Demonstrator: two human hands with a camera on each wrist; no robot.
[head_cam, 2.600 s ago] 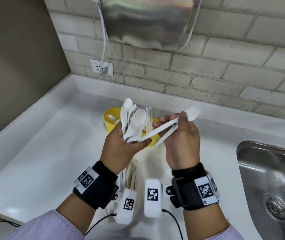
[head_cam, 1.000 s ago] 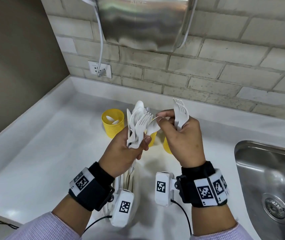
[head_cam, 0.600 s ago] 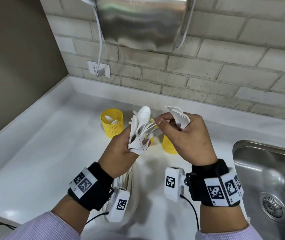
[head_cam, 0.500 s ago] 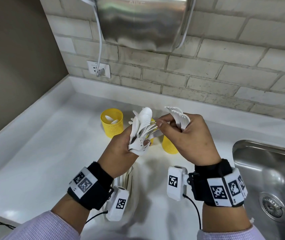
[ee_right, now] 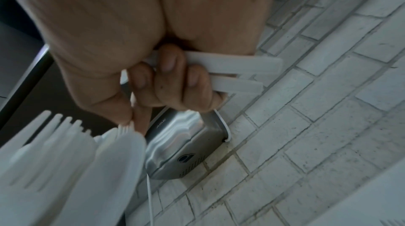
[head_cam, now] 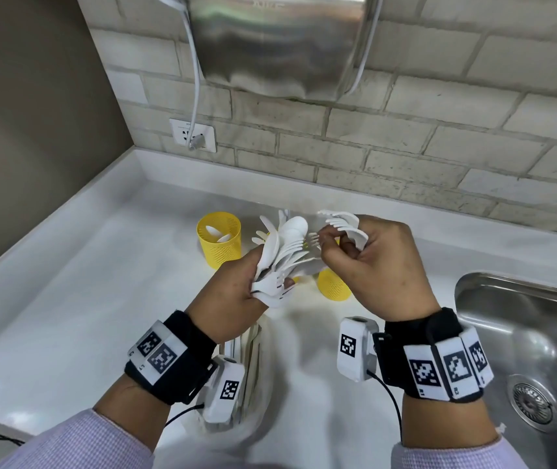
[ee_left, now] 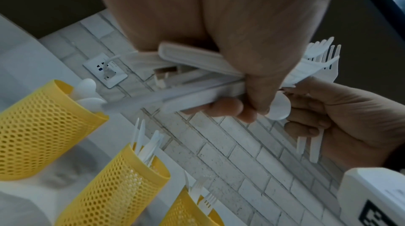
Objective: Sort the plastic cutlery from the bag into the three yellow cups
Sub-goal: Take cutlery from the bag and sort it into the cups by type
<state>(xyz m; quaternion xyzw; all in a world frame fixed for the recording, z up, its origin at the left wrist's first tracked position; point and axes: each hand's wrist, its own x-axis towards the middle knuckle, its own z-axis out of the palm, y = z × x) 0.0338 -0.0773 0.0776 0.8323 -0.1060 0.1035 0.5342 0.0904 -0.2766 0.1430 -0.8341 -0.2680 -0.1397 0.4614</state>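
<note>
wall: pale brick | counter: white | sink: steel | dryer: steel

"AIKE" on steel hand dryer; wristband tags' small characters unreadable.

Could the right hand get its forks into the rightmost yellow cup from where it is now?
Probably yes: the right hand grips forks above the rightmost yellow cup, whose top shows free in the left wrist view.
</note>
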